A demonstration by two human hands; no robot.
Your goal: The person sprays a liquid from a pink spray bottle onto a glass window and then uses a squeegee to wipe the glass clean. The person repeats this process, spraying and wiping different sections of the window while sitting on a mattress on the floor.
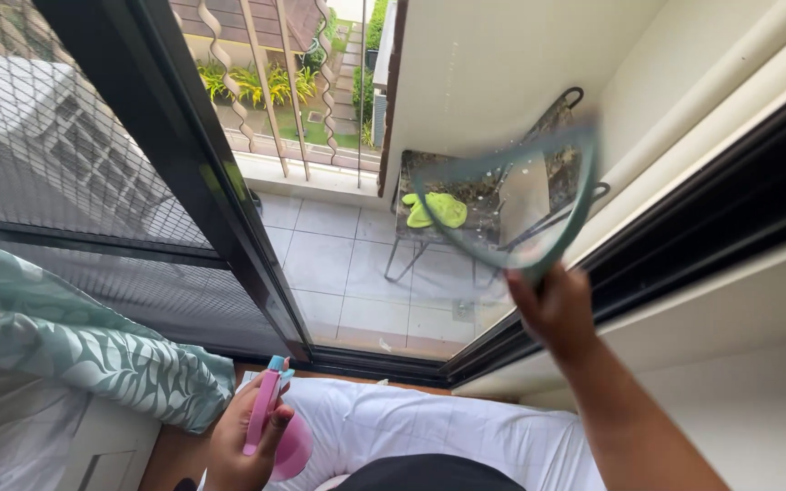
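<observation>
Two hands | left hand (246, 443) grips pink spray bottle (270, 427) | right hand (552, 305) clasps glass pane (511, 205) | tiled balcony (347, 273)

Two hands show: the left hand (246, 445) near at the bottom, the right hand (552, 309) raised further right. One pink spray bottle (270, 423) is in the left hand, one round glass pane (511, 205) in the right. Far outside stands one chair (493, 195) with one green cloth (437, 209) on it. One leaf-print curtain (75, 350) hangs at the near left.
</observation>
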